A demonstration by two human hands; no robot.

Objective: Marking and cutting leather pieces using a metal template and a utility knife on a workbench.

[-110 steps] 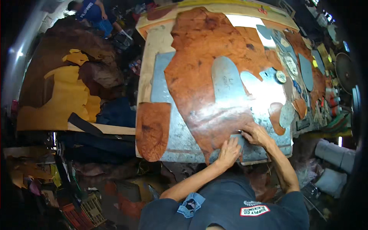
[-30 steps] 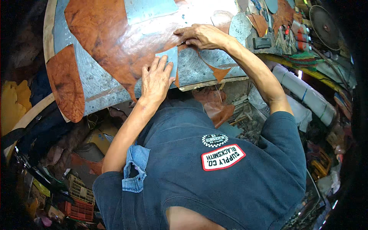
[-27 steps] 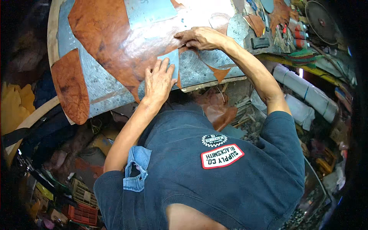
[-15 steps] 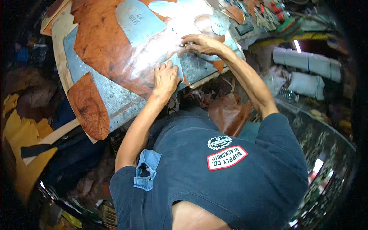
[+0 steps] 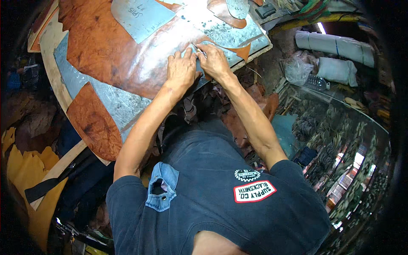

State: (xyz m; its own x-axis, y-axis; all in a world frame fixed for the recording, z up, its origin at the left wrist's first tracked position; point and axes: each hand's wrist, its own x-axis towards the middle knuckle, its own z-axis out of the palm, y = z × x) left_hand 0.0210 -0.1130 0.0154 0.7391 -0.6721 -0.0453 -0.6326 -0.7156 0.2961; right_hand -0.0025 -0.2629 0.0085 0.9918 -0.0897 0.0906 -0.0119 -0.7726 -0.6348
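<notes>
A large brown leather hide (image 5: 102, 57) lies over a scuffed grey metal sheet (image 5: 127, 104) on the bench. My left hand (image 5: 182, 68) presses down at the hide's near right edge, fingers bent slightly and spread over it. Close beside it, my right hand (image 5: 214, 63) grips a slim metal-tipped tool (image 5: 196, 46), its point against the leather just ahead of the left fingertips. The tool's exact kind is hidden by the fingers. A pale rounded template (image 5: 142, 19) rests on the hide farther back. Right of my hands curls a leather offcut (image 5: 243, 52).
A cut brown leather piece (image 5: 94, 121) overhangs the bench's left corner. Leather pieces and another template (image 5: 238, 8) lie at the back right. Yellow leather (image 5: 32, 165) hangs at left. Wrapped white rolls (image 5: 335, 46) and a plastic bottle (image 5: 316, 82) stand at right.
My right hand has come left and nearer with the tool, to beside my left hand. The left hand remains pressed on the work. The view has shifted, showing more on the right.
</notes>
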